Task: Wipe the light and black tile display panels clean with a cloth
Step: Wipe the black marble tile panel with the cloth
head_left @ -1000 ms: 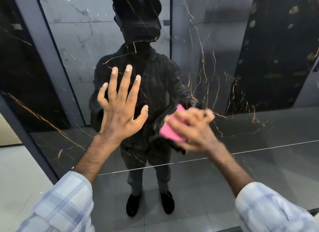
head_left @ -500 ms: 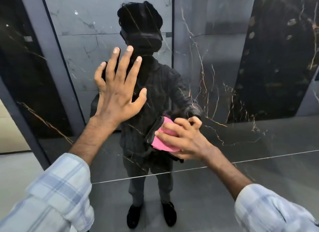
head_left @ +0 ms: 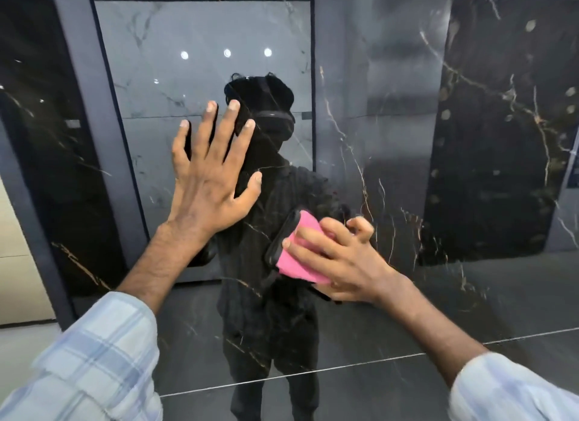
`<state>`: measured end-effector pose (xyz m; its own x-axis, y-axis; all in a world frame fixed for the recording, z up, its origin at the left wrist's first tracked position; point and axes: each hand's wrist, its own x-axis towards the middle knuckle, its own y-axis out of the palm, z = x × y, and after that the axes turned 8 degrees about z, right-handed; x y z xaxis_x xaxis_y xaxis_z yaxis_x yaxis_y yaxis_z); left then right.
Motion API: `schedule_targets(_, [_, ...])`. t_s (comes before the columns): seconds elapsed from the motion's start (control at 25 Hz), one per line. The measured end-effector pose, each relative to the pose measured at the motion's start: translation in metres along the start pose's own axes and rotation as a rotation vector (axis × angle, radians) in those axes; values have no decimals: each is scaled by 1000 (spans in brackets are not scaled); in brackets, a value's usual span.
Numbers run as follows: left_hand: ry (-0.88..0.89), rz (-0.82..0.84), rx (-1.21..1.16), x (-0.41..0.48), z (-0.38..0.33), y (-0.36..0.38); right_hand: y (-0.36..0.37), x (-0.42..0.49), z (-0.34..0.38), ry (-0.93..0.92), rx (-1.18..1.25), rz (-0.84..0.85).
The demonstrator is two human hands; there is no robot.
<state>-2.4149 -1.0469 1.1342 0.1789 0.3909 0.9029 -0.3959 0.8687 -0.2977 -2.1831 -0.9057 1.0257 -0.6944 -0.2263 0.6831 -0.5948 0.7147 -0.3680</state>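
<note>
head view, the only one on offer.

a: where does the cloth (head_left: 297, 264) sit?

b: lower centre-right of the frame. it is a pink folded pad, flat against the black tile panel (head_left: 391, 320). the right hand (head_left: 338, 257) grips it, fingers curled over its back, and presses it to the glossy face.

a: and the left hand (head_left: 210, 182)?

b: upper centre-left, holding nothing. its fingers are straight and spread, with the palm laid on the same panel. it looks to be touching, since the mirrored fingers meet the real ones.

a: how will the cloth handle?

b: soft, light and limp, by the look of it. it is probably best held as now, bunched into a pad under the whole hand. that way pressure spreads and no loose corner drags.

a: the panel?

b: stiff, upright and highly polished. it mirrors the person as a dark reflection (head_left: 269, 311) and shows ceiling lights (head_left: 227, 53). it is likely slippery, so the cloth should glide. every smear will show, though, and the bare left palm may leave prints needing a pass.

a: any light panel in sight?

b: a pale strip (head_left: 15, 232) lies at the left edge of the frame. whether it is a tile panel cannot be told.
</note>
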Motion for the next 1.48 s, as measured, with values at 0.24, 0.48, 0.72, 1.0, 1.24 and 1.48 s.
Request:
schedule_targets(0.24, [13, -89, -24, 44, 22, -22, -57, 66, -144, 461, 45, -266])
schedule_targets(0.48, [-9, -63, -11, 64, 33, -22, -33, 62, -60, 254, 21, -183])
schedule_targets(0.72, [-52, -111, -59, 94, 33, -36, -60, 105, -146, 212, 42, -238])
schedule_targets(1.0, [-11, -106, -14, 113, 42, -30, -61, 132, -124, 146, -9, -266])
schedule_targets(1.24, [2, -125, -11, 137, 48, -45, -95, 173, -212, 306, 15, -287])
schedule_targets(1.48, [16, -106, 11, 147, 57, -45, -75, 174, -157, 146, -23, -279])
